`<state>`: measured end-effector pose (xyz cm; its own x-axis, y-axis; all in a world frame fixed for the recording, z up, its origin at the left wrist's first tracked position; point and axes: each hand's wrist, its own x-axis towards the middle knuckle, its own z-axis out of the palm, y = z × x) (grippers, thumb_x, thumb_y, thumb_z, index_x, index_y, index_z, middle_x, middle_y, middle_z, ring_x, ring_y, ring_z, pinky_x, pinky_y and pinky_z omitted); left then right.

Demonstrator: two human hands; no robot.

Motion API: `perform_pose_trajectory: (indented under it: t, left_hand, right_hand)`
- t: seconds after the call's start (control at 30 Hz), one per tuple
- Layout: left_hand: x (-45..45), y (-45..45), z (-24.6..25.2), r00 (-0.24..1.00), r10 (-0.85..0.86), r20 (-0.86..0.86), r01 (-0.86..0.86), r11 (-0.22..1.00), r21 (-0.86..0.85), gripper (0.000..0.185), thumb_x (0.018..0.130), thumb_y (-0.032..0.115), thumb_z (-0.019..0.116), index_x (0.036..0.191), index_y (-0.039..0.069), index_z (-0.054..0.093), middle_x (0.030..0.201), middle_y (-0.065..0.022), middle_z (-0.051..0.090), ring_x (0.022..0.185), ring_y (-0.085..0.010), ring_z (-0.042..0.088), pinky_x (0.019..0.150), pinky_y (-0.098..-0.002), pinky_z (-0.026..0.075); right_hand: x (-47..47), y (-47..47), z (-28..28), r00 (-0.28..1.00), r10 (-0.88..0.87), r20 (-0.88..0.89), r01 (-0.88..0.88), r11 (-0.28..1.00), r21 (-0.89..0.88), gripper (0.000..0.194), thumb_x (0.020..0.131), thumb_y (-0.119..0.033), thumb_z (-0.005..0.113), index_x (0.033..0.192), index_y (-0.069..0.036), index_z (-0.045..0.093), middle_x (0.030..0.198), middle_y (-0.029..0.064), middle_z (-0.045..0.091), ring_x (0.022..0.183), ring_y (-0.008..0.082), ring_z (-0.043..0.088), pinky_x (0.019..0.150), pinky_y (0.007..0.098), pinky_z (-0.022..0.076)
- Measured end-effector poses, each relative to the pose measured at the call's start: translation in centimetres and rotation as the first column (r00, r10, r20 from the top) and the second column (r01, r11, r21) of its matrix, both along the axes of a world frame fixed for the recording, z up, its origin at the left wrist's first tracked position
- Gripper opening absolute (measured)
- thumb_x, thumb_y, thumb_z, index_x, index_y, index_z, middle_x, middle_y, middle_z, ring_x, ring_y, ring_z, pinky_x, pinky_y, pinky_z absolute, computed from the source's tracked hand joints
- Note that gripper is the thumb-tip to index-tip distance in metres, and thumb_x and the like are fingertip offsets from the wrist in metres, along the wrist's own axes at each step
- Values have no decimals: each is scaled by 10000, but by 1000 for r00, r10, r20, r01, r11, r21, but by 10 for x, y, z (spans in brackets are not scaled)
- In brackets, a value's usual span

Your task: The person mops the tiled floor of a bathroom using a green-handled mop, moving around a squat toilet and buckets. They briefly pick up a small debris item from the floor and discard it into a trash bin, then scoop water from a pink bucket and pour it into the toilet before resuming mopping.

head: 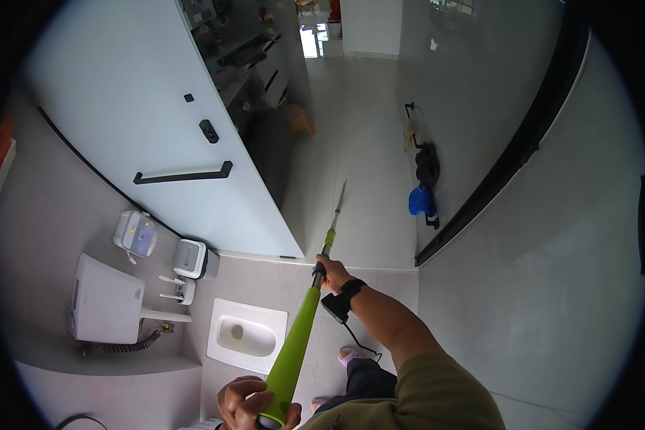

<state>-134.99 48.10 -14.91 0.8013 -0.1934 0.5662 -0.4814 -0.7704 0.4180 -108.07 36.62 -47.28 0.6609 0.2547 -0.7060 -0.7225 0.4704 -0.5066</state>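
Note:
A long telescopic pole [298, 338] with a lime-green handle slants from the lower middle up toward the doorway. My left hand [243, 402] is wrapped around the thick green end at the bottom of the picture. Further along, my right hand [333, 273] grips the shaft near a dark collar. Past it the pole has a short green section and a thin metal rod [339, 204], seen against the floor beyond the threshold; whether its tip touches that floor I cannot tell. My right wrist wears a black strap with a cabled device [337, 305].
A white squat toilet [247, 344] lies left of the pole. Beyond it are a wall cistern [110, 301], a toilet brush holder [185, 290] and a lidded bin [193, 259]. The door [156, 123] stands open. Hooks with a blue cloth item [420, 201] hang on the right.

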Motion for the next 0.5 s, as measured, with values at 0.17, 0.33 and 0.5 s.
perform_pose_trajectory:
  t: [0.17,0.33,0.5]
  left_hand:
    - [6,6,41,991,-131,-26,128,988,-86,383,686,260,737,929,83,499,789,-121,540,658,-260,564,569,-364,486]
    - [-9,14,80,966,74,247,40,903,-427,469,757,494,645,891,101,428,705,-73,467,565,-177,466,460,-291,404]
    - [-22,52,100,852,245,463,-39,911,-411,439,842,474,501,973,60,433,706,-64,457,534,-150,433,431,-271,374]
  right_hand:
    - [-45,-44,30,999,-10,40,0,971,240,235,884,-267,528,788,-61,467,664,51,512,589,167,547,565,321,522]
    - [-123,-41,81,997,26,-73,6,915,404,200,898,-245,506,811,-69,466,711,71,552,678,185,582,671,334,525]
    - [-175,-25,114,969,155,-192,-23,831,556,172,880,-205,529,918,-40,495,837,101,583,804,210,602,766,357,535]
